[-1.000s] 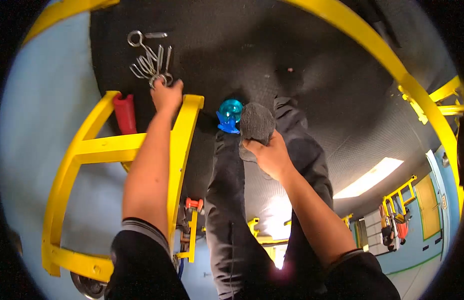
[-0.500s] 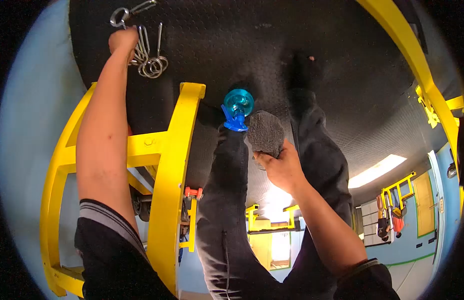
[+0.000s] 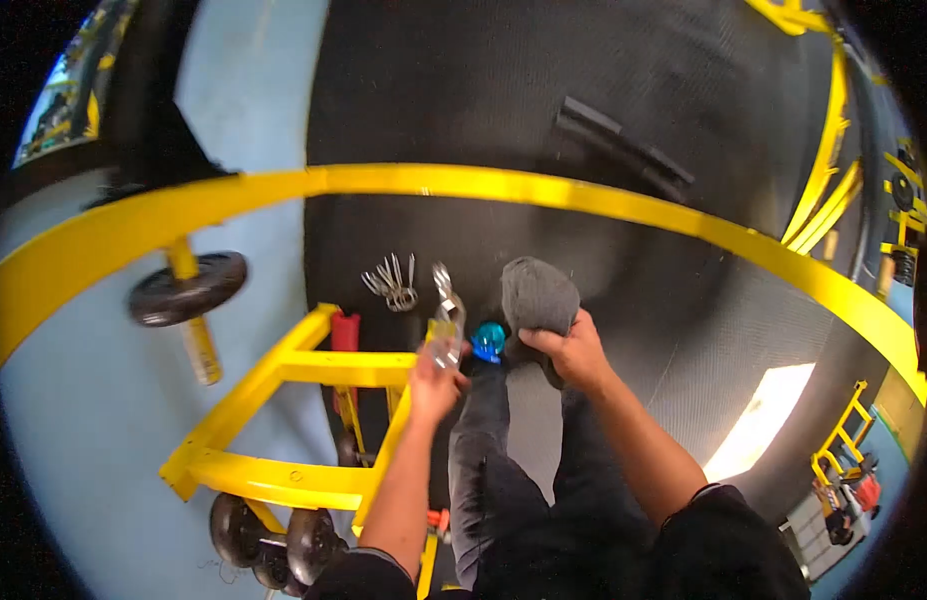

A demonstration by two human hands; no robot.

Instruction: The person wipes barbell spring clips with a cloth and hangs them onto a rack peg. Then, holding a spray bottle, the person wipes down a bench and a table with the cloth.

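Observation:
My left hand (image 3: 438, 385) is closed around a shiny metal spring collar (image 3: 444, 300), blurred by motion, above the yellow frame's upright. In my right hand (image 3: 575, 352) is a bunched grey cloth (image 3: 538, 294), gripped between thumb and fingers. Several more metal spring collars (image 3: 395, 285) lie in a cluster on the black floor, beyond my left hand. A blue spray bottle (image 3: 489, 341) with a clear teal body is on the floor between my two hands, near my leg.
A yellow bar (image 3: 503, 188) crosses in front of me. At left stands a low yellow frame (image 3: 348, 368); a black weight plate (image 3: 188, 288) hangs on a post, and dumbbells (image 3: 313, 540) sit lower. A dark bar-shaped object (image 3: 623, 145) lies on the rubber floor (image 3: 453, 90).
My left hand has come back from the cluster on the floor towards my body, lifting a spring collar. The camera view has shifted; my right hand still holds the cloth.

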